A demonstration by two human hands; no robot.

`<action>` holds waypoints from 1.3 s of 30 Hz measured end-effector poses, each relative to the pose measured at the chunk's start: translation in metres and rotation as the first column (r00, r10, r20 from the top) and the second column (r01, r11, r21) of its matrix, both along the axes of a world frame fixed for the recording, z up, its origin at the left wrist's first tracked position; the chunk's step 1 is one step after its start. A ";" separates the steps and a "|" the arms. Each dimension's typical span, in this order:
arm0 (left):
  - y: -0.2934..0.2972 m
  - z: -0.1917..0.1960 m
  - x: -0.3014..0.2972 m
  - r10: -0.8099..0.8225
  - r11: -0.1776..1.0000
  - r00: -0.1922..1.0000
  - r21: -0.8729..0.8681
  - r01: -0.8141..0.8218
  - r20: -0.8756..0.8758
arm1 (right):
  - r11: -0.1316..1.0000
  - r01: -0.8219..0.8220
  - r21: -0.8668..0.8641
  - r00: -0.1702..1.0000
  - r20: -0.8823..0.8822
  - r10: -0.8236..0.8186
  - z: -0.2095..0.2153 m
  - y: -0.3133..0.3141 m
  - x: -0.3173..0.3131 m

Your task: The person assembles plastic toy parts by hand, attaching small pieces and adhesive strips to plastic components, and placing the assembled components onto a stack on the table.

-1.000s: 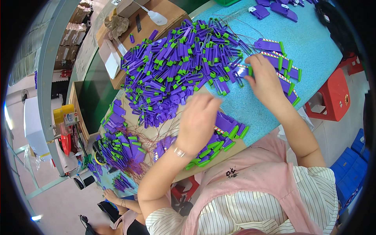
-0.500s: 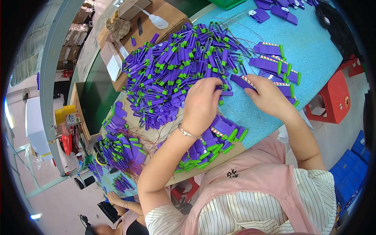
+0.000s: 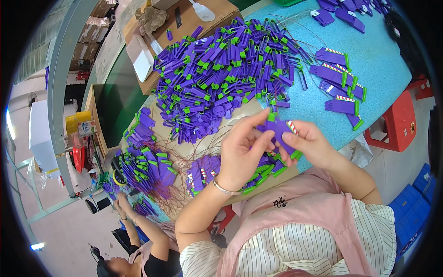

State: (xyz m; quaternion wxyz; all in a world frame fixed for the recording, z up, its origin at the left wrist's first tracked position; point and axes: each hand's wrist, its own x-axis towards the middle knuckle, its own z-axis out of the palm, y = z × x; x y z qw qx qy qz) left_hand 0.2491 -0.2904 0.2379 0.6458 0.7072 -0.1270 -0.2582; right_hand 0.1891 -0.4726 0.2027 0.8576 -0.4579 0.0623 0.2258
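Note:
Close in front of my chest, both hands meet around a purple wing-shaped plastic piece (image 3: 281, 130) with a green end and a red-and-white striped edge. My right hand (image 3: 317, 145) grips its striped side between thumb and fingers. With fingers closed, my left hand (image 3: 240, 152) pinches a small purple-and-green clip-shaped part (image 3: 272, 116) at the piece's upper end; my fingers hide much of the contact. Just beyond lies a big pile of similar small parts (image 3: 217, 78). Below my hands, several green-edged wing pieces (image 3: 251, 184) are partly covered.
More striped wing pieces (image 3: 339, 76) lie on the blue table (image 3: 378, 51) at right. Thin reddish wires (image 3: 173, 161) tangle at left beside bundled purple parts (image 3: 147, 168). A cardboard box (image 3: 212, 18) stands behind the pile, a red stool (image 3: 392, 124) at right. A co-worker (image 3: 154, 244) sits lower left.
My hands have come together and nearer my body. The wing piece has turned, and my left hand has left the pile with a small part. The camera view has shifted slightly.

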 end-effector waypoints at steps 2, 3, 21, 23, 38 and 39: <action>0.008 0.004 0.001 -0.132 0.984 0.987 0.134 0.119 0.091 | 0.987 -0.126 -0.104 0.991 0.030 0.130 -0.002 0.004 -0.004; 0.012 0.008 0.001 -0.222 0.963 0.971 0.178 0.204 0.090 | 0.986 -0.132 -0.102 0.990 0.030 0.135 -0.003 0.004 -0.005; 0.055 0.011 0.046 0.075 0.970 0.940 0.196 -0.147 0.333 | 0.798 0.169 -0.579 0.852 0.493 0.178 0.011 0.015 -0.001; 0.051 -0.013 0.055 -0.069 0.839 0.753 0.446 -0.311 0.655 | 0.815 0.120 -0.567 0.888 0.429 0.168 0.012 0.014 -0.002; 0.038 -0.029 0.070 -0.429 0.696 0.461 0.610 -0.379 0.777 | 0.917 -0.243 -0.315 0.954 0.093 0.285 0.023 0.019 -0.010; 0.038 -0.025 0.063 -0.319 0.797 0.533 0.526 -0.296 0.784 | 0.918 -0.241 -0.315 0.955 0.091 0.282 0.019 0.020 -0.010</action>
